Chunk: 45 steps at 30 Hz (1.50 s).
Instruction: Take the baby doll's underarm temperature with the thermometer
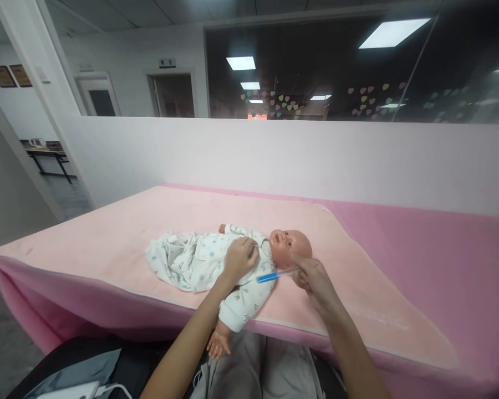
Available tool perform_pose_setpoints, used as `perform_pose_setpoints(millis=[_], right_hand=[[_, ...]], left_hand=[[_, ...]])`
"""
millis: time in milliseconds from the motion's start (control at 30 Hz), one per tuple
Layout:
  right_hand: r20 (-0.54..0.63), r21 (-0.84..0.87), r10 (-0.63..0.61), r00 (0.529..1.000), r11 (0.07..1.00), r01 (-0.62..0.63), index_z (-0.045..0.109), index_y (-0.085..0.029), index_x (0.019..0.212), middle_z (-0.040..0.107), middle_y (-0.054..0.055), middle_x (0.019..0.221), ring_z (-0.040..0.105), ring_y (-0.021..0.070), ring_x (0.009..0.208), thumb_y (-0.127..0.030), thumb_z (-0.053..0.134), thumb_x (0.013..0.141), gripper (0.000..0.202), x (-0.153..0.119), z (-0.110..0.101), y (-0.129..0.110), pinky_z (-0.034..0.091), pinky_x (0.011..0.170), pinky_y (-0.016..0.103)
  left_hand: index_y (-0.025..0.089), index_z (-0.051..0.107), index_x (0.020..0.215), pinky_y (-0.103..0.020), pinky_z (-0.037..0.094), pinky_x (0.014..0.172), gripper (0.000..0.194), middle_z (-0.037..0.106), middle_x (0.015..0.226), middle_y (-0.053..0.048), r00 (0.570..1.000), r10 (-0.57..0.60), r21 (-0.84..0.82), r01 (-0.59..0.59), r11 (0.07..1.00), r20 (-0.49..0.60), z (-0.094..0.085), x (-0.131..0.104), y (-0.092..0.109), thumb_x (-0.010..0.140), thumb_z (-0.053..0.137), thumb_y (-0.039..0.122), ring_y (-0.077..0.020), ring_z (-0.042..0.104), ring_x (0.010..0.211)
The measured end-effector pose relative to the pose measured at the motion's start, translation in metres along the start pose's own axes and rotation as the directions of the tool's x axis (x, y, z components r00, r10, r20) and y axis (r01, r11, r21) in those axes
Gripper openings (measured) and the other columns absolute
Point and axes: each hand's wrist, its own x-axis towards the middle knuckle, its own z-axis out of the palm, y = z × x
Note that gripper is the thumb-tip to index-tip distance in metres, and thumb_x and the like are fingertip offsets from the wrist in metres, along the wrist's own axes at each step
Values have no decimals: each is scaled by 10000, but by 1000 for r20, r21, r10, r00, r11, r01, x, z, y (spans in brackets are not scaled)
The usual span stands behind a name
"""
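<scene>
On a peach blanket lies a baby doll (291, 246) on its back, head to the right, in a white patterned outfit (210, 255). My left hand (240, 257) rests at the doll's chest, fingers curled round a small dark item too hidden to name. Between the fingers of my right hand (314, 277), beside the doll's head, is the clear end of a thin stick. Its blue part (268, 277) points left over the doll's shoulder. One doll arm hangs over the near edge.
The peach blanket (120, 238) covers a pink padded surface (432, 249) against a white half wall (299, 160). At the lower left are a dark bag and a white device (72, 391) with a cable. My legs are below the near edge.
</scene>
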Motion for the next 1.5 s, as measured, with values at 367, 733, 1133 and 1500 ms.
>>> perform_pose_setpoints(millis=[367, 733, 1133, 1500], right_hand=[[-270, -839, -467, 842, 544, 32, 225, -202, 431, 218, -39, 443, 208, 80, 441, -424, 384, 819, 474, -32, -19, 24, 156, 462, 248], [-75, -975, -92, 993, 215, -54, 571, -207, 608, 587, 7, 508, 525, 133, 463, -338, 328, 906, 406, -45, -4, 74, 211, 440, 233], [-150, -988, 60, 987, 21, -151, 695, -137, 734, 670, 148, 668, 653, 255, 668, -336, 329, 892, 446, -29, 23, 61, 378, 545, 291], [107, -974, -153, 983, 185, 134, 621, -167, 807, 639, 90, 659, 589, 203, 575, -216, 398, 824, 230, 20, 33, 26, 358, 490, 272]], left_hand=[[195, 587, 840, -321, 408, 768, 123, 623, 826, -39, 992, 55, -9, -56, 998, -114, 2, -7, 1, 802, 477, 155, -190, 560, 812], [197, 575, 786, -318, 398, 738, 117, 615, 791, -19, 990, 43, -77, -54, 996, -135, 7, -7, -2, 749, 502, 115, -186, 550, 776], [192, 550, 768, -309, 379, 699, 181, 609, 776, -13, 991, 69, -83, -78, 993, -116, 6, -8, -4, 804, 421, 70, -177, 523, 743], [204, 556, 856, -313, 387, 709, 138, 603, 793, -16, 992, 53, -102, -65, 993, -118, 5, -6, -1, 815, 441, 140, -177, 525, 753]])
